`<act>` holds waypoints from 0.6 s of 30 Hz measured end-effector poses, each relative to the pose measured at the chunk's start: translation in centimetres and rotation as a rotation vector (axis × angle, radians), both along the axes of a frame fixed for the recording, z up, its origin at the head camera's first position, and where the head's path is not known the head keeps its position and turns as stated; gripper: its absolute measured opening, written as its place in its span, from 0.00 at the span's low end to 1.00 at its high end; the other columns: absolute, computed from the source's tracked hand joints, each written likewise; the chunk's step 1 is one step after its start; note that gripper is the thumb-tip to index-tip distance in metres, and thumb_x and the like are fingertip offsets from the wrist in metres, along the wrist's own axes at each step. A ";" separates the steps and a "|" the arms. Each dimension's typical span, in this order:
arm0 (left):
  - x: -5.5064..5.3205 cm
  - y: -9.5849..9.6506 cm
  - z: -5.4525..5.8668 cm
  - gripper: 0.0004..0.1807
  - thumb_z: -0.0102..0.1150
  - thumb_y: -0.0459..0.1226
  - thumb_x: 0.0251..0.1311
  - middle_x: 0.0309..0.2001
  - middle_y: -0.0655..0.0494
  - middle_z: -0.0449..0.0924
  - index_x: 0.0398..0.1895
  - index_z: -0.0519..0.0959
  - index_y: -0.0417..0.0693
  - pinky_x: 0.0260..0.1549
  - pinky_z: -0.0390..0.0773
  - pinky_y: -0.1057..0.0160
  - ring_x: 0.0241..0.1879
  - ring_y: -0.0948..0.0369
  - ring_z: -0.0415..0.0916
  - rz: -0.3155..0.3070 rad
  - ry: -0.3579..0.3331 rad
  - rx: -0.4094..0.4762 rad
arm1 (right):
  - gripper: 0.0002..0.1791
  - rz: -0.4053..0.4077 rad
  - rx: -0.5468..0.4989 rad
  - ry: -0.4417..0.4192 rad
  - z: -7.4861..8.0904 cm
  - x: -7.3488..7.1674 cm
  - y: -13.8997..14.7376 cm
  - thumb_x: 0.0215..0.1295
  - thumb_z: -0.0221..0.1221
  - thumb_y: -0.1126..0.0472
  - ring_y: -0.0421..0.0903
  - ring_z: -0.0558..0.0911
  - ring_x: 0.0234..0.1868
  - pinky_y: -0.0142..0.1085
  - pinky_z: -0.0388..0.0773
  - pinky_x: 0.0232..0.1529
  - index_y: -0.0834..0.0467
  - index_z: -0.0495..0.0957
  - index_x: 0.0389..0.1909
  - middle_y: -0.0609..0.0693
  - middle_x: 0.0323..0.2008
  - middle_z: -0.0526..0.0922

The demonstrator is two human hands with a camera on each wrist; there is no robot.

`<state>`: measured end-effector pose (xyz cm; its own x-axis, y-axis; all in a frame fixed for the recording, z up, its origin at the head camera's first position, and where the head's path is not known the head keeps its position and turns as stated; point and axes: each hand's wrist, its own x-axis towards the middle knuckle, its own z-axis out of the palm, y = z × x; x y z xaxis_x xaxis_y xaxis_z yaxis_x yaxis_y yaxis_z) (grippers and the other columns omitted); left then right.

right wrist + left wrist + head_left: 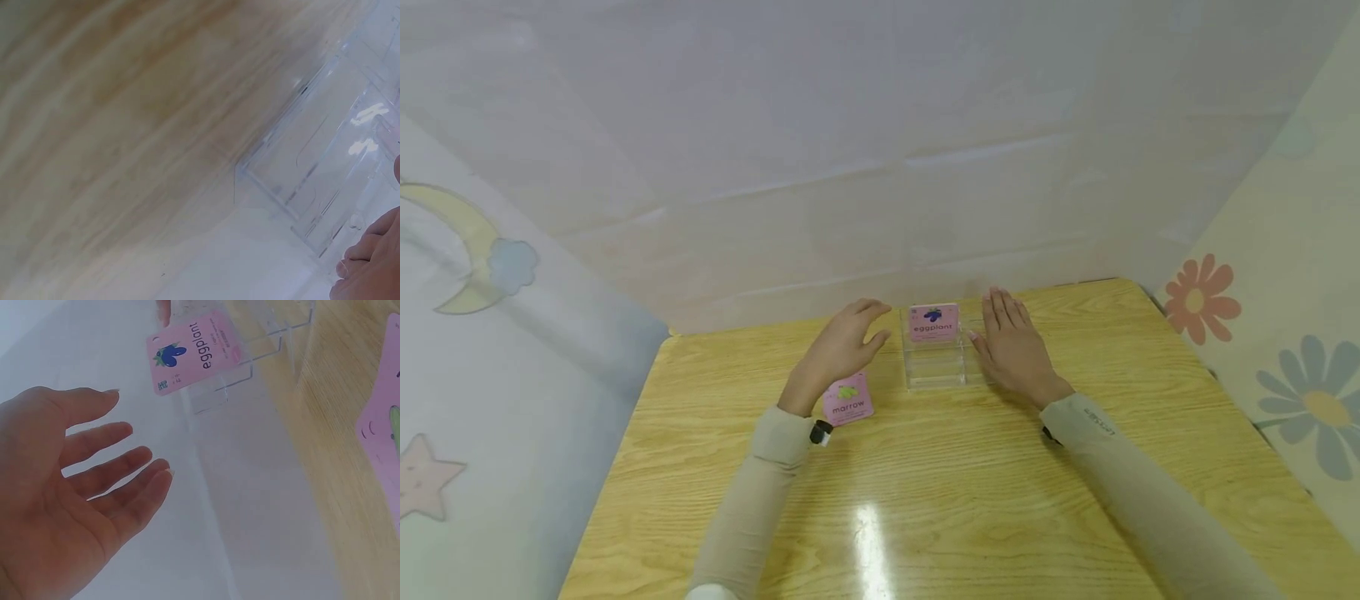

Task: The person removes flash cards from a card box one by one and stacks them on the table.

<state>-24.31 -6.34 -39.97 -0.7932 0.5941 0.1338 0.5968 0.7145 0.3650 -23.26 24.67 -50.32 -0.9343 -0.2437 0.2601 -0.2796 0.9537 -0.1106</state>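
Note:
A clear plastic tiered stand (935, 372) is on the table between the two hands. In its back tier stands a pink card (934, 323) with a blue picture and the word "eggplant". My left hand (841, 343) hovers to the left of the stand, fingers spread and loosely bent; in the left wrist view this hand (87, 462) holds nothing. Below it lies a second pink card (848, 402), reading "marrow", partly covered by the wrist. My right hand (1017, 346), fingers straight, is along the stand's right side; whether it touches the plastic I cannot tell.
The wooden table (955, 483) reaches back to a pale cloth wall (850, 192). Cloth with a moon and star hangs at the left, and flower-printed cloth (1315, 408) at the right.

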 end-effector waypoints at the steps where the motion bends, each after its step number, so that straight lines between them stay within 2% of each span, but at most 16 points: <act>1: -0.1 0.1 0.1 0.28 0.51 0.47 0.72 0.70 0.49 0.67 0.71 0.66 0.47 0.70 0.69 0.53 0.71 0.52 0.65 -0.002 0.007 -0.006 | 0.41 -0.001 0.000 -0.002 0.0 0.0 0.0 0.78 0.36 0.42 0.59 0.41 0.80 0.53 0.39 0.81 0.67 0.40 0.77 0.64 0.79 0.40; 7: -0.6 1.2 0.7 0.32 0.53 0.47 0.71 0.71 0.47 0.66 0.74 0.61 0.45 0.69 0.70 0.54 0.71 0.51 0.65 -0.020 0.068 -0.053 | 0.41 -0.005 -0.004 -0.016 0.2 0.1 -0.2 0.78 0.37 0.43 0.59 0.41 0.80 0.53 0.39 0.81 0.68 0.41 0.77 0.64 0.79 0.39; 15: -1.2 2.7 0.9 0.31 0.54 0.45 0.70 0.68 0.47 0.70 0.72 0.63 0.43 0.62 0.77 0.57 0.65 0.53 0.73 -0.023 0.167 -0.131 | 0.41 -0.003 -0.004 -0.027 0.1 0.1 -0.2 0.78 0.36 0.42 0.59 0.39 0.80 0.53 0.38 0.81 0.67 0.39 0.77 0.63 0.79 0.36; 18: -1.5 3.4 0.9 0.31 0.55 0.45 0.70 0.68 0.47 0.71 0.72 0.63 0.44 0.63 0.77 0.58 0.65 0.53 0.73 -0.019 0.195 -0.173 | 0.41 -0.003 -0.002 -0.023 0.1 0.0 -0.2 0.78 0.36 0.42 0.59 0.39 0.80 0.53 0.37 0.81 0.67 0.40 0.77 0.63 0.79 0.37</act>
<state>-25.79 -2.90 -39.09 -0.7511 0.6357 0.1780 0.6576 0.7445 0.1157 -23.28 24.43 -50.20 -0.9409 -0.2402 0.2389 -0.2739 0.9543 -0.1191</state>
